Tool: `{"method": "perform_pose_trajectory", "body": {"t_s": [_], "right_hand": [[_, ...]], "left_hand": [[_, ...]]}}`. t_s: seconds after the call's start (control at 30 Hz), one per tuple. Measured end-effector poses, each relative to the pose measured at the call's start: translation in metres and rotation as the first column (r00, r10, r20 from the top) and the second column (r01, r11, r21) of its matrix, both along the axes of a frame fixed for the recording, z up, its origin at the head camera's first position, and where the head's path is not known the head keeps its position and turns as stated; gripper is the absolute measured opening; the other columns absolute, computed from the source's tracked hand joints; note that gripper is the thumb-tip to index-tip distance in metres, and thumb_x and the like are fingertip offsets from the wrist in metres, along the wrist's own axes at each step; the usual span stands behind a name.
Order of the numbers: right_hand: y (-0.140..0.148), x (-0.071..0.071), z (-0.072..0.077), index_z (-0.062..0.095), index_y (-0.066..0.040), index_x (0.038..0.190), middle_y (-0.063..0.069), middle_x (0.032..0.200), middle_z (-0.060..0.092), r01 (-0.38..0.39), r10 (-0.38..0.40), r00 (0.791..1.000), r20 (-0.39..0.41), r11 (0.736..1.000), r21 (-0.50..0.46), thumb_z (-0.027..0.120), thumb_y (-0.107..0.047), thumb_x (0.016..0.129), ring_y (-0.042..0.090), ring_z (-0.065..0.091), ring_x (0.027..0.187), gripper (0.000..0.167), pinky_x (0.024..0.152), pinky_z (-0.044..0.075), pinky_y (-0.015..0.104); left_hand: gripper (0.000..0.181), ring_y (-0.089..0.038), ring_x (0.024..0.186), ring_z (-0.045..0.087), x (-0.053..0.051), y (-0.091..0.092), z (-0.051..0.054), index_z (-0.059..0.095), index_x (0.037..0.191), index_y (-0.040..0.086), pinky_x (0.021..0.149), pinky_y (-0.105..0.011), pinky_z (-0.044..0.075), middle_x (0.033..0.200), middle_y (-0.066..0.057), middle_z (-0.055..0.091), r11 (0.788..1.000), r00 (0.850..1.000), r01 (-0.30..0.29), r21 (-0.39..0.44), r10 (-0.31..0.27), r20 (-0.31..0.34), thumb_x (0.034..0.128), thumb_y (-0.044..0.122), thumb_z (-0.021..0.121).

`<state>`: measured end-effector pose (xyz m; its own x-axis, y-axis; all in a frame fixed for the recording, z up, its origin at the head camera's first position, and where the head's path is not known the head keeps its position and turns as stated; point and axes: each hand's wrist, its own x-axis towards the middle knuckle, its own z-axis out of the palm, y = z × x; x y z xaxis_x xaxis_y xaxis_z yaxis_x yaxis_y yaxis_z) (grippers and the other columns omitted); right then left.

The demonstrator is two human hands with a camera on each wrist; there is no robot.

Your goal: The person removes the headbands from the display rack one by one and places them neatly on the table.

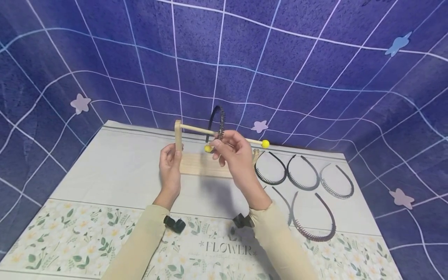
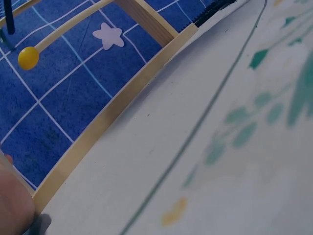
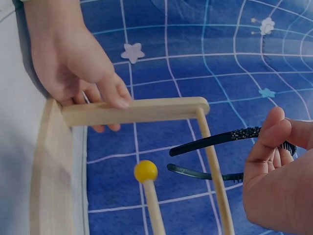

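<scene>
My left hand (image 1: 170,167) grips the left upright (image 1: 178,137) of a wooden rack, thumb in front and fingers behind. In the right wrist view, that upright (image 3: 142,111) carries a long thin rod (image 3: 215,171). A dark toothed headband (image 1: 222,118) with sparkly studs is pinched in my right hand (image 1: 239,157), level with the upper rod. Seen from the right wrist, the two ends of the headband (image 3: 195,145) point toward the upright and cross the rod. Below and nearer, a second rod ends in a yellow ball (image 3: 145,171).
Several headbands lie on the table at the right, among them a black one (image 1: 271,181) and a brownish one (image 1: 315,237). The rack's flat base (image 1: 196,165) stands near the back edge. Another yellow ball (image 1: 265,144) caps the upper rod. Behind hangs a blue gridded cloth (image 1: 196,50).
</scene>
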<state>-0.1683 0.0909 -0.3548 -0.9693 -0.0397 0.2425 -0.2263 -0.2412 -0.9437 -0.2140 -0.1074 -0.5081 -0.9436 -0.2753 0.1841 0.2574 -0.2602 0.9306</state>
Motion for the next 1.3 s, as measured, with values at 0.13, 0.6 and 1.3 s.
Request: {"method": "perform_pose_trajectory", "body": {"t_s": [0.13, 0.6, 1.3], "right_hand": [[0.009, 0.002, 0.004, 0.069, -0.003, 0.111, -0.003, 0.095, 0.077, 0.013, -0.014, 0.999, -0.029, 1.0, -0.018, 0.071, 0.005, 0.102, 0.008, 0.065, 0.064, 0.013, 0.05, 0.045, 0.017], [0.047, 0.009, 0.009, 0.071, -0.001, 0.112, 0.0, 0.092, 0.08, 0.088, -0.089, 0.994, -0.065, 0.996, -0.007, 0.068, 0.007, 0.103, 0.008, 0.062, 0.061, 0.012, 0.05, 0.044, 0.017], [0.096, 0.02, 0.009, 0.073, -0.006, 0.109, 0.003, 0.089, 0.08, 0.185, -0.184, 0.977, -0.109, 0.983, 0.0, 0.066, 0.011, 0.103, 0.008, 0.062, 0.058, 0.019, 0.049, 0.046, 0.017]], "left_hand": [[0.028, -0.025, 0.15, 0.057, 0.001, 0.0, 0.001, 0.055, 0.144, 0.014, 0.133, -0.036, 0.037, 0.156, -0.023, 0.062, 1.0, 1.0, -0.006, 0.011, 0.007, -0.009, 0.1165, 0.013, 0.055], [0.027, -0.024, 0.149, 0.056, 0.001, 0.001, 0.001, 0.056, 0.143, 0.014, 0.131, -0.033, 0.039, 0.154, -0.02, 0.063, 1.0, 1.0, -0.011, 0.019, 0.011, -0.01, 0.1163, 0.012, 0.055], [0.027, -0.025, 0.149, 0.056, 0.002, 0.0, -0.001, 0.056, 0.144, 0.015, 0.131, -0.033, 0.039, 0.154, -0.021, 0.062, 1.0, 1.0, -0.006, 0.011, 0.006, -0.012, 0.1166, 0.013, 0.055]]}}
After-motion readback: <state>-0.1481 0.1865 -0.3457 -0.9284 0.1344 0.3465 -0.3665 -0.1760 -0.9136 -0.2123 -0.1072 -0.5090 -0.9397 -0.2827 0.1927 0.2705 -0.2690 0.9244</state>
